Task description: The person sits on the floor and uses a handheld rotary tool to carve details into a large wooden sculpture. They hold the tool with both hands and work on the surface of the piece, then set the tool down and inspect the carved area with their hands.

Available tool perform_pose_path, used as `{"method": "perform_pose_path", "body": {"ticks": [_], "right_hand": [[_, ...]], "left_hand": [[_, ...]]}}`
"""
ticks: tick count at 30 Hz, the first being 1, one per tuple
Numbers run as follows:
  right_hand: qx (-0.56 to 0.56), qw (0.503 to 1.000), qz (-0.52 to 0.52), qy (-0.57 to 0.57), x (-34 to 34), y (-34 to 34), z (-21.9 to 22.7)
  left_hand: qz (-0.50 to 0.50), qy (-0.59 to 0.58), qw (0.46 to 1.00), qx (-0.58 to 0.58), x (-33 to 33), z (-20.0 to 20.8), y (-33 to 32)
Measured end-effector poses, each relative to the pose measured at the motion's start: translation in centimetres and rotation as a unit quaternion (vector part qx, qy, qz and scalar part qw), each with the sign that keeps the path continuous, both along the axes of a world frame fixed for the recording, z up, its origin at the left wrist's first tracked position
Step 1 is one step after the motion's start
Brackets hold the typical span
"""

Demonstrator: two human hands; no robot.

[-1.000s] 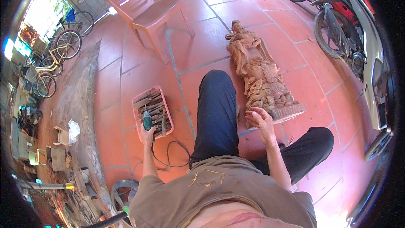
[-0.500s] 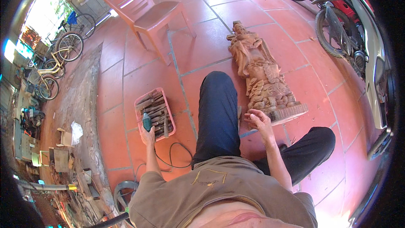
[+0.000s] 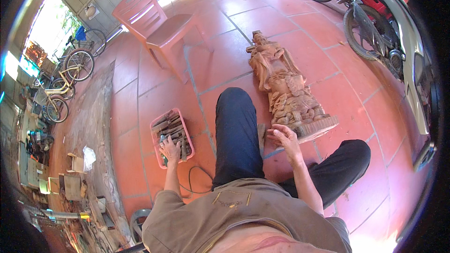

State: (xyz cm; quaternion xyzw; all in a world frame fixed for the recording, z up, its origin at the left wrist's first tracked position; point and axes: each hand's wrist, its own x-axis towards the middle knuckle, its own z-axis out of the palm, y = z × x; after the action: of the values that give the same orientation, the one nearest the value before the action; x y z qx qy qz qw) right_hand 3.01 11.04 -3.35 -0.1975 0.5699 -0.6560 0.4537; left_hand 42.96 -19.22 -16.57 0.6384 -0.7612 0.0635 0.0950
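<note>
My left hand (image 3: 170, 151) is over a pink plastic basket (image 3: 189, 137) of wooden-handled carving tools (image 3: 174, 125). Its fingers curl round a green, handle-shaped tool (image 3: 162, 137), mostly hidden under the hand. My right hand (image 3: 287, 141) hovers by the base of a carved wooden statue (image 3: 286, 84), fingers loosely bent and apart, with nothing visible in them. The statue lies on its back on the tiles, its ridged base towards me. A small block-like piece (image 3: 261, 136) shows between my knee and the right hand.
A pink plastic chair (image 3: 159, 28) stands ahead on red floor tiles. Motorbikes (image 3: 375, 37) are parked at the right, bicycles (image 3: 70, 70) at the far left. A long rough timber slab (image 3: 96, 126) lies left of the basket. A dark cable (image 3: 192, 178) loops near my left forearm.
My left hand has moved forward over the basket and now covers most of the green tool. My right hand stays beside the statue's base with its fingers slightly shifted. The view has tilted a little.
</note>
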Motion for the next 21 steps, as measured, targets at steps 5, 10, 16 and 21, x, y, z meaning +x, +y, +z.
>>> {"method": "perform_pose_path", "body": {"ticks": [5,10,16,21], "right_hand": [[0.007,1.0,-0.01,-0.006,-0.1,0.3,0.2],[-0.012,1.0,0.008,0.009,0.3,-0.1,0.0],[-0.023,0.999,-0.023,-0.002,-0.4,1.1,3.0],[-0.069,0.995,-0.043,0.053,-1.1,2.6,7.8]], "left_hand": [[-0.026,-0.039,0.996,0.081,-0.6,-0.1,-0.3],[-0.044,-0.041,0.992,0.11,1.5,-1.6,-2.1],[-0.062,0.01,0.991,0.118,-2.7,-2.2,0.6],[-0.039,0.125,0.983,0.129,-0.6,-4.9,-1.3]]}}
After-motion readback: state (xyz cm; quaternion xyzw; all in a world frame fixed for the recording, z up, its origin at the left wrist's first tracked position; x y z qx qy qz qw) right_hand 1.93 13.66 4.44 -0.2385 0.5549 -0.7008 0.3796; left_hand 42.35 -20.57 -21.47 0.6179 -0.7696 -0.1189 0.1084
